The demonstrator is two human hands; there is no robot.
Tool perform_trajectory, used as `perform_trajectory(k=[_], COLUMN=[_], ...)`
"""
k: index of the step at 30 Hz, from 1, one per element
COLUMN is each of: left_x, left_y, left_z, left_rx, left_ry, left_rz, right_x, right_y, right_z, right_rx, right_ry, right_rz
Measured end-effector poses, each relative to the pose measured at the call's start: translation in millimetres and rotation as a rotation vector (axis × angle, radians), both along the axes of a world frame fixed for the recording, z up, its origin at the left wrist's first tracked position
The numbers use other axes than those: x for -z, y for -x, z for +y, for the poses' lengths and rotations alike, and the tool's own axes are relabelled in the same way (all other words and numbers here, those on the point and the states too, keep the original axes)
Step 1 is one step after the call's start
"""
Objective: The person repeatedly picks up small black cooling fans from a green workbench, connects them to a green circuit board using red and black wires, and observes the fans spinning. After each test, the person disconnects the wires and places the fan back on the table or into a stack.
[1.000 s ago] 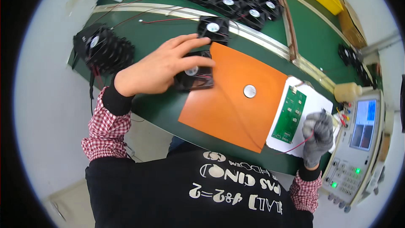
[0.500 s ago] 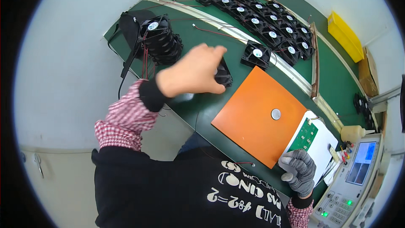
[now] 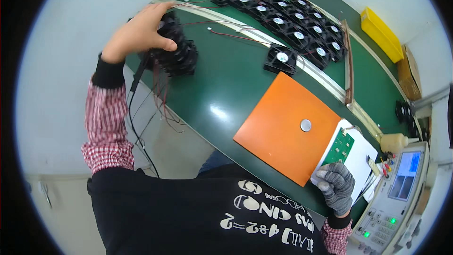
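Note:
My bare left hand (image 3: 139,33) is wrapped over the top of a stack of black cooling fans (image 3: 181,59) at the table's left end. Its thumb and fingers grip the topmost fan (image 3: 166,26), which they partly cover. Red wires (image 3: 163,97) hang from the stack over the table edge. My right hand (image 3: 337,188), in a grey knit glove with pale fingertips, is curled beside a green circuit board (image 3: 340,146) on a white sheet (image 3: 361,153). Whatever its fingers may hold is hidden.
An orange board (image 3: 283,130) bearing a silver disc (image 3: 306,125) lies mid-table. A single fan (image 3: 281,59) sits beyond it, near rows of fans (image 3: 298,16). At right stand a bench instrument (image 3: 394,198), a pale bottle (image 3: 395,141) and a yellow bin (image 3: 381,35).
My left hand has moved left from mid-table to the stack. The fan that lay under it on the table is gone from there. The right hand stays about where it was.

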State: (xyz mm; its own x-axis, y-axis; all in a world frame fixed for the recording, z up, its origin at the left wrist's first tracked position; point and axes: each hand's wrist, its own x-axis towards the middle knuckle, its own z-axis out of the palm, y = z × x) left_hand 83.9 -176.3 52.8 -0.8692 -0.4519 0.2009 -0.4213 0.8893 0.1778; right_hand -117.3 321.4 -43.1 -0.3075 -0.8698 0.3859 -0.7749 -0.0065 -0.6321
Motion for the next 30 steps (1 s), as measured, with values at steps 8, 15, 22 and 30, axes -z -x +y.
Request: perform_trajectory(k=[8,15,22,30], left_x=[92,90,72,52], left_y=[151,187,133,176], left_z=[134,155,257,175], left_rx=[0.455,0.631,1.216,0.403], left_ry=[0.212,0.242,0.464,0.312], left_rz=[0.156,0.438,0.68,0.81], right_x=[-2,-4,-30,-2], right_y=[6,4,-3,45], right_z=[6,35,5,41], right_rx=[-0.004,0.266,0.361,0.579], right_ry=[-0.018,0.096,-0.008,-0.137], right_rz=[0.094,0.279,0.109,0.246])
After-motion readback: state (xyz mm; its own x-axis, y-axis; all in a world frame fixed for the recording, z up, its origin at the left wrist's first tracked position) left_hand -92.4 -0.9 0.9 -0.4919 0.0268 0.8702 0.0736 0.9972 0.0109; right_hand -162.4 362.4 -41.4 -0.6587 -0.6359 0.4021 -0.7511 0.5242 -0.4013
